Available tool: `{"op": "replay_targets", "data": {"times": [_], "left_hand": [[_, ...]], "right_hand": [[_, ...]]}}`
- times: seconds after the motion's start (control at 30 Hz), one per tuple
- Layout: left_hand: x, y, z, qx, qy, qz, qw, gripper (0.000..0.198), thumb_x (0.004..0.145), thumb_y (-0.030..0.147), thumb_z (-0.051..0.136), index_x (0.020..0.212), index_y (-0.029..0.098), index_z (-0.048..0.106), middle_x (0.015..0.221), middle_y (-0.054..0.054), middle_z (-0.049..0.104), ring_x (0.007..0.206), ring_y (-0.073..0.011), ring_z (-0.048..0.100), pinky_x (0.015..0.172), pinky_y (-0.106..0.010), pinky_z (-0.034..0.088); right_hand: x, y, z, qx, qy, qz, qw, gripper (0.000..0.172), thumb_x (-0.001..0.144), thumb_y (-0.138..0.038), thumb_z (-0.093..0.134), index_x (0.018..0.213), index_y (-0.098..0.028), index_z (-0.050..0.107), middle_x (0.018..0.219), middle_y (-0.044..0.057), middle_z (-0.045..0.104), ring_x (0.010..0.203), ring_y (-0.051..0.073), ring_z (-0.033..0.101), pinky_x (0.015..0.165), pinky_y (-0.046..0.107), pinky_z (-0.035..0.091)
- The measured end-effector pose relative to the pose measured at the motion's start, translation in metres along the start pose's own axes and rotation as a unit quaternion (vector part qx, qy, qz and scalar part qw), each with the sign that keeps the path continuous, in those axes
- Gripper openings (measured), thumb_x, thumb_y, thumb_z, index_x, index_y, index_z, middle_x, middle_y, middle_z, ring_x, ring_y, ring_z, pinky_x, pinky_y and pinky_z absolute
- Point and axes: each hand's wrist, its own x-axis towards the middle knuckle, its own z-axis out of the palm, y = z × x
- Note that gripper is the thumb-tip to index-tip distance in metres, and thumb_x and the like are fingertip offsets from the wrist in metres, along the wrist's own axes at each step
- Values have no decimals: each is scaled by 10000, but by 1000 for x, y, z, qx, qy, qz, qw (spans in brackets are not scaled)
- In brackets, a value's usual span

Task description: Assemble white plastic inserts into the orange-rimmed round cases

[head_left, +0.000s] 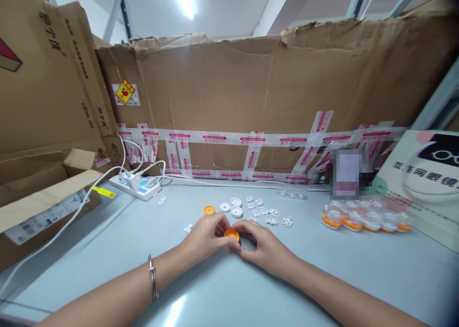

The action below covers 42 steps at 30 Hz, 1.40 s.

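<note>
Between my two hands is a small round orange plastic cap (231, 234), its hollow side facing up. My left hand (210, 232) grips its left edge with thumb and fingers. From the other side, my right hand (263, 248) pinches the same cap. Just beyond lie another orange ring-shaped cap (209, 210) and several white round caps (236, 212). Small white cut-out plastic pieces (264, 211) are scattered to the right of these. A few tiny white discs (188, 228) rest left of my left hand.
Several assembled orange-and-clear round pieces (366, 217) stand at the right, before a printed board (423, 183). Clear plastic parts (291, 192) lie at the back. A power strip (138, 186) with white cables and an open carton (46, 198) occupy the left. Tall cardboard (222, 92) walls the back.
</note>
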Motion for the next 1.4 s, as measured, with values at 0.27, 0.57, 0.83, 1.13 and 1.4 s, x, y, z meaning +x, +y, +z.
{"op": "replay_targets", "data": {"times": [0.27,0.57,0.83,1.13,1.4], "left_hand": [[3,2,-22,148,83,54,984,248,863,307,420,735,170,582,685,-4,601,653,-150,535,601,-238,384],[11,-17,-42,224,100,23,969,197,840,236,414,843,173,601,856,-54,645,787,-183,578,668,-260,434],[14,-22,-44,201,161,6,966,230,819,212,409,886,180,626,931,-61,638,861,-199,582,719,-290,455],[13,-18,-49,182,178,5,967,214,789,217,435,843,200,641,906,-40,628,791,-183,593,668,-272,458],[10,-10,-70,242,48,-45,968,182,750,259,490,813,175,638,903,-55,606,805,-180,580,679,-253,442]], "right_hand": [[0,-2,-2,-14,1,14,1000,197,731,-213,582,927,-216,558,911,26,637,845,192,572,790,319,430],[-1,-4,-6,-9,35,43,998,142,767,-283,547,886,-220,593,892,24,652,830,186,577,761,313,441],[2,1,-17,-12,163,42,986,220,837,-333,430,790,-202,599,831,23,661,788,171,586,718,277,438],[2,0,-17,-17,170,32,985,204,833,-315,442,785,-199,603,825,21,663,780,166,585,715,270,427],[1,2,-17,-18,168,40,985,196,832,-308,443,796,-201,603,835,17,662,788,162,583,726,268,429]]}}
